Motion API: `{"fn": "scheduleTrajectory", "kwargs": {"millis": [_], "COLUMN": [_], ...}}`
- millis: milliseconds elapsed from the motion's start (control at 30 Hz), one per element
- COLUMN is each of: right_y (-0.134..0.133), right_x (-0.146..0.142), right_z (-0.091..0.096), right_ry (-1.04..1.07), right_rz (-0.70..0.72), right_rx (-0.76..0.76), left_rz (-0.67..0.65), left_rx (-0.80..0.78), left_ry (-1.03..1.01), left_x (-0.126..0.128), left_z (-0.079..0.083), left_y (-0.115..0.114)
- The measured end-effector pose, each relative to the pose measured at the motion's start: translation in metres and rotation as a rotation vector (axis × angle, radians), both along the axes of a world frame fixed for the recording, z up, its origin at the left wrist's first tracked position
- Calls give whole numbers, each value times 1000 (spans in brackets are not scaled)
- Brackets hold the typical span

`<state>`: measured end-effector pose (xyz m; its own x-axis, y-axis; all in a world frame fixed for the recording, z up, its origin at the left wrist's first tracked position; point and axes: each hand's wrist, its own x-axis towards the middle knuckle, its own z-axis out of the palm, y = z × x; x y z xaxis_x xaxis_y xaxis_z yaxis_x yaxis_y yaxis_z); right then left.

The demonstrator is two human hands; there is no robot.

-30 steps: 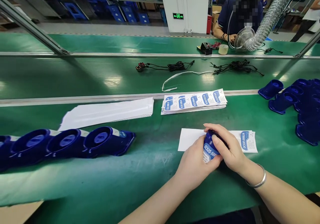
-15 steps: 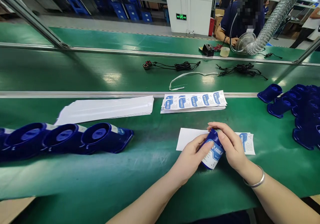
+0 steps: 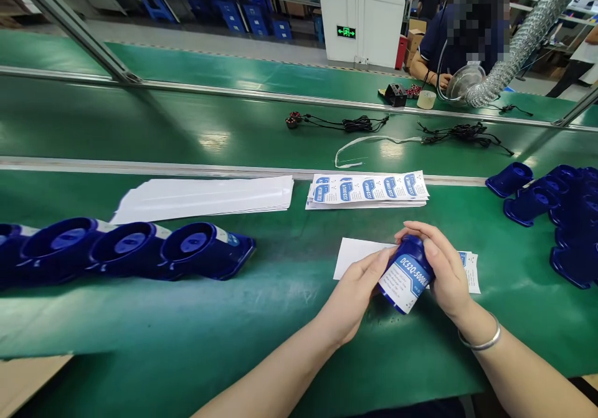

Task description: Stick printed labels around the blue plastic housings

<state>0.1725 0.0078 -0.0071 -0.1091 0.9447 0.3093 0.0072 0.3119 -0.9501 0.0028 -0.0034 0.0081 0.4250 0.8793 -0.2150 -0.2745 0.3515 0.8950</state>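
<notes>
Both my hands hold a blue plastic housing point(image 3: 407, 272) with a white and blue label reading "DCS20-5000" on its side. My left hand point(image 3: 355, 294) grips it from the left, fingers curled around it. My right hand point(image 3: 440, 266) wraps over its top and right side; a silver bangle circles that wrist. Under the housing lies a label backing sheet point(image 3: 355, 253) with one label left at its right end. A stack of label sheets point(image 3: 367, 189) lies just beyond.
Three labelled blue housings point(image 3: 126, 250) lie in a row at the left, unlabelled blue housings point(image 3: 551, 203) pile at the right. A stack of white backing sheets point(image 3: 205, 195) lies left of centre. Black cable bundles point(image 3: 462, 133) sit on the far belt. A person works opposite beside a flexible duct point(image 3: 518, 41).
The housing has been turned in my hands so its label faces up and toward me. My left hand has slid back to its left side.
</notes>
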Motion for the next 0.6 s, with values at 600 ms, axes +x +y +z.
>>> {"fn": "scheduleTrajectory", "kwargs": {"millis": [600], "right_y": [-4], "right_x": [-2], "right_z": [4], "right_ry": [-13], "right_rz": [-51], "right_rx": [56], "left_rz": [26], "left_rx": [52], "left_ry": [-6], "left_x": [0], "left_z": [-6], "left_y": [-5]}}
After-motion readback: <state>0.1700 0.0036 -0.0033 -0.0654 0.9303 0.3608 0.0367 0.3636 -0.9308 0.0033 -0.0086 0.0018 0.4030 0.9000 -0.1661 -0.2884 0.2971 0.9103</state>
